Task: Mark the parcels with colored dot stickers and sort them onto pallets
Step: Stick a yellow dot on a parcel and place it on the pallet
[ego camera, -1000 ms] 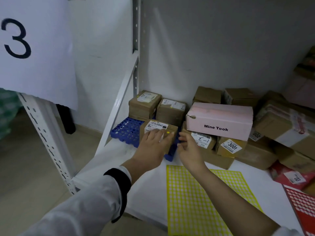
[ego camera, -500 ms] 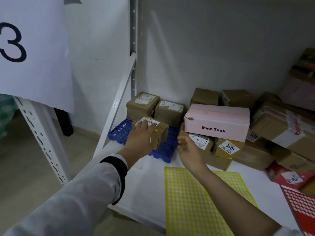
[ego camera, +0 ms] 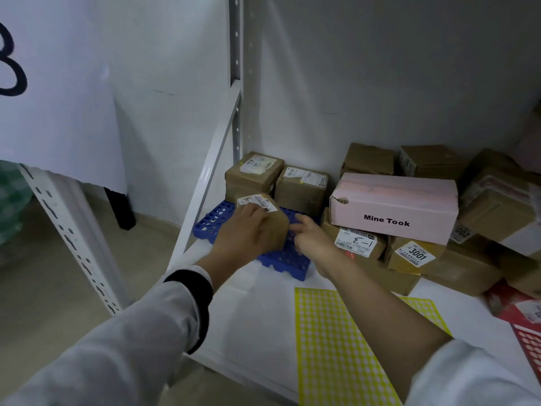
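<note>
Gripping a small brown cardboard parcel (ego camera: 276,227) over the blue plastic pallet (ego camera: 281,254), the left hand (ego camera: 248,232) curls around it; the right hand (ego camera: 314,240) touches its side, fingers loose.

Parcel (ego camera: 279,230) farther back over blue pallet (ego camera: 210,221) (right hand (ego camera: 313,243) now alongside)

White paper sign (ego camera: 55,83), black numeral, hung over slotted rack post (ego camera: 71,240). Grey upright (ego camera: 235,54) at white wall (ego camera: 380,68). Beige floor (ego camera: 38,312).
</note>
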